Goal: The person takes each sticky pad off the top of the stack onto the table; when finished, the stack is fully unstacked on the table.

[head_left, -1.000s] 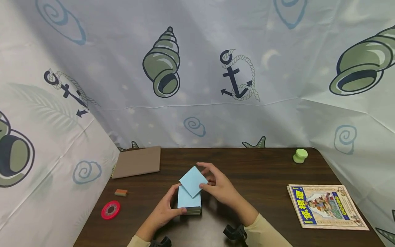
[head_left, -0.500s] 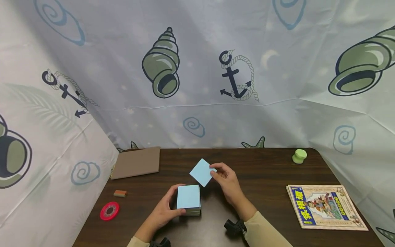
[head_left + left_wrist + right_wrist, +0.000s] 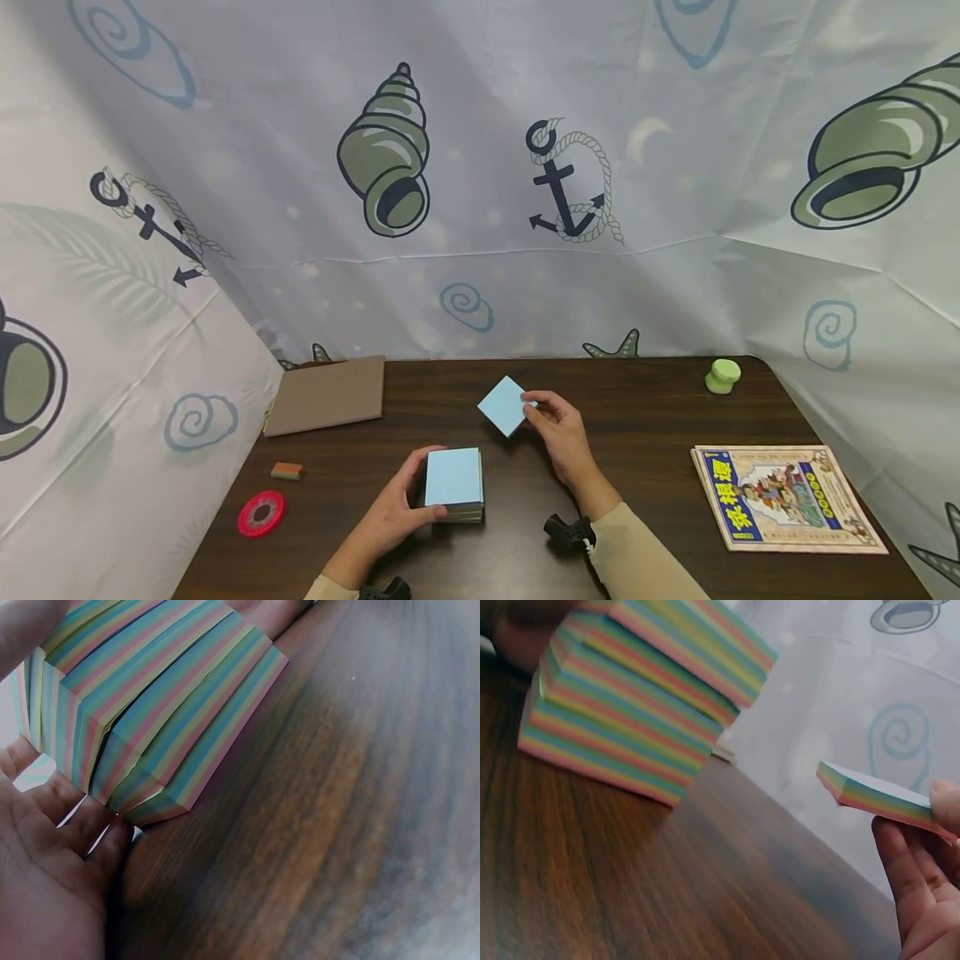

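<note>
A tall stack of sticky note pads [image 3: 453, 478] with a light blue top sheet stands on the table. Its sides show pink, yellow, green and blue stripes in the left wrist view. My left hand [image 3: 397, 512] grips the stack from the left, thumb at the near side and fingers round the far side. Beyond the stack and to its right, my right hand [image 3: 562, 433] pinches one thin sticky note pad [image 3: 503, 407] by its right corner. In the right wrist view this pad [image 3: 877, 796] is apart from the stack, between thumb and fingers.
On the dark wooden table [image 3: 622, 467] a brown board [image 3: 326, 396] lies back left. An orange eraser-like block [image 3: 287, 471] and a red ring [image 3: 261, 512] lie left. A green knob-shaped object [image 3: 723, 377] stands back right, behind a board game booklet or box [image 3: 787, 498].
The right hand has lifted the pad off the stack's top and carried it right and away toward the back. The left hand has kept its grip on the stack.
</note>
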### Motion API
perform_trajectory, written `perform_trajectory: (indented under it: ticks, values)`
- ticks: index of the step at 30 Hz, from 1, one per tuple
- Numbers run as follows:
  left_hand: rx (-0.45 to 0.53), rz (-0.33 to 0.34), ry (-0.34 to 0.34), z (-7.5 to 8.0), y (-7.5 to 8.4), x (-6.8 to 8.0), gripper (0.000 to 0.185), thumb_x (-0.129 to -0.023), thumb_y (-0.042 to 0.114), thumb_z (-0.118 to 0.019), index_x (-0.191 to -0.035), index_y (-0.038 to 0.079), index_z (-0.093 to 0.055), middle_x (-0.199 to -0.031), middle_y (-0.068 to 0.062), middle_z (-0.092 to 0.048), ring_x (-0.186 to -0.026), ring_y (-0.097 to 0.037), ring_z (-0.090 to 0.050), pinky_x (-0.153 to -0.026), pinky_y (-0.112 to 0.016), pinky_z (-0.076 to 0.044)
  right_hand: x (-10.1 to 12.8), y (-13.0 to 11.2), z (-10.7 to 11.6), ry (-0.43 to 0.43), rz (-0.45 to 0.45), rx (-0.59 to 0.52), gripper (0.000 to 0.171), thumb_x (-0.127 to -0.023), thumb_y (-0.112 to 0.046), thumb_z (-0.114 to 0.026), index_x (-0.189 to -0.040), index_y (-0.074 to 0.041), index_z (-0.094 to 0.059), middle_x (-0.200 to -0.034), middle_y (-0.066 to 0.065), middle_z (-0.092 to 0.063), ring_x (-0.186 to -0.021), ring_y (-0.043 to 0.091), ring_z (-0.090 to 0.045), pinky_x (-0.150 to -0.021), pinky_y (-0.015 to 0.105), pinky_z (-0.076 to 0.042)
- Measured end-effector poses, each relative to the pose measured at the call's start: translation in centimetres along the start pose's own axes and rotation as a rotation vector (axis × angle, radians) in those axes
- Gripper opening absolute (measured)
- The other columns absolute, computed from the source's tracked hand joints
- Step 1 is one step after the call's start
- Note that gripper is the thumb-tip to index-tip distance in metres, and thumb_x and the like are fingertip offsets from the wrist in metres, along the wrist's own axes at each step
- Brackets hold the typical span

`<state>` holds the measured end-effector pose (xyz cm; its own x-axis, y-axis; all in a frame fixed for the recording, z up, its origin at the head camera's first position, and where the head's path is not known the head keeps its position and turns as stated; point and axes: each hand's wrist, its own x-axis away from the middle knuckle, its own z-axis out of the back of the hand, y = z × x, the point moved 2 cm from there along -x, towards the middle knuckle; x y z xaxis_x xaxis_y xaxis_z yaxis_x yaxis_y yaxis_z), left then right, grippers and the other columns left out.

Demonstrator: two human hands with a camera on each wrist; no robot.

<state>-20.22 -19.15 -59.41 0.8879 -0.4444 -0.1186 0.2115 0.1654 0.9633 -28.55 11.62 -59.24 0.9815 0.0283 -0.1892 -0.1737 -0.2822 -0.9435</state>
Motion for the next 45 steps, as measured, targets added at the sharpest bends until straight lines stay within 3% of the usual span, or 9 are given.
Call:
perform_trajectory:
  ticks: [7,13,18,22,28,38,45]
  values:
    - [-0.016,-0.021,0.004,0.0,-0.2,0.3,0.085,-0.092,0.007,-0.085,-0.163,0.006,-0.039,-0.150,-0.014,-0.056,-0.128,-0.015,-0.056,-0.105,-0.026,-0.042,0.0,0.5,-0.7,-0.060,0.047,0.135,0.034,-0.102,0.003,-0.072,-0.136,0.004,-0.069,-0.129,0.031,-0.064,-0.097,0.020,-0.070,-0.091,0.035,-0.064]
    - [-0.023,-0.015,0.007,0.0,-0.2,0.4,0.084,-0.093,0.007,-0.085,-0.163,0.005,-0.038,-0.151,-0.013,-0.056,-0.129,-0.015,-0.056,-0.105,-0.026,-0.042,0.0,0.8,-1.0,-0.051,0.055,0.324,0.039,-0.103,0.004,-0.070,-0.141,-0.001,-0.070,-0.136,0.023,-0.063,-0.107,0.025,-0.073,-0.092,0.024,-0.061]
    - [-0.026,-0.004,0.010,-0.1,-0.2,0.4,0.084,-0.092,0.007,-0.085,-0.163,0.007,-0.039,-0.150,-0.012,-0.056,-0.130,-0.015,-0.056,-0.105,-0.025,-0.042,0.3,0.3,-0.9,-0.103,0.120,0.659,0.044,-0.105,-0.011,-0.072,-0.149,-0.012,-0.066,-0.147,0.010,-0.065,-0.134,0.031,-0.064,-0.112,0.047,-0.053]
    - [-0.031,-0.001,0.010,-0.1,-0.1,0.2,0.085,-0.093,0.009,-0.085,-0.164,0.008,-0.039,-0.150,-0.011,-0.056,-0.129,-0.016,-0.056,-0.105,-0.025,-0.042,0.7,0.1,-0.8,-0.191,0.163,0.871,0.052,-0.108,-0.022,-0.069,-0.158,-0.011,-0.058,-0.160,0.012,-0.058,-0.149,0.041,-0.051,-0.121,0.069,-0.036]
    - [-0.042,0.013,0.008,-0.3,-0.1,0.1,0.085,-0.093,0.010,-0.085,-0.164,0.009,-0.038,-0.150,-0.008,-0.056,-0.129,-0.017,-0.056,-0.105,-0.026,-0.043,1.1,0.6,-0.8,-0.333,0.128,1.154,0.065,-0.112,-0.043,-0.060,-0.169,-0.016,-0.043,-0.171,0.012,-0.046,-0.159,0.039,-0.041,-0.127,0.070,-0.024]
    - [-0.075,0.017,0.027,-0.3,0.2,0.0,0.085,-0.092,0.011,-0.087,-0.164,0.010,-0.041,-0.152,-0.006,-0.056,-0.133,-0.015,-0.054,-0.108,-0.023,-0.040,1.4,0.7,-1.2,-0.434,0.116,1.334,0.075,-0.112,-0.053,-0.056,-0.174,-0.019,-0.031,-0.179,0.009,-0.032,-0.166,0.035,-0.029,-0.132,0.065,-0.018]
    - [-0.086,0.027,0.033,-0.1,0.2,-0.1,0.085,-0.093,0.014,-0.087,-0.164,0.013,-0.041,-0.153,-0.004,-0.056,-0.134,-0.015,-0.054,-0.110,-0.024,-0.040,1.3,0.4,-1.5,-0.421,0.134,1.339,0.075,-0.110,-0.052,-0.059,-0.172,-0.017,-0.035,-0.178,0.009,-0.034,-0.166,0.035,-0.031,-0.133,0.064,-0.019]
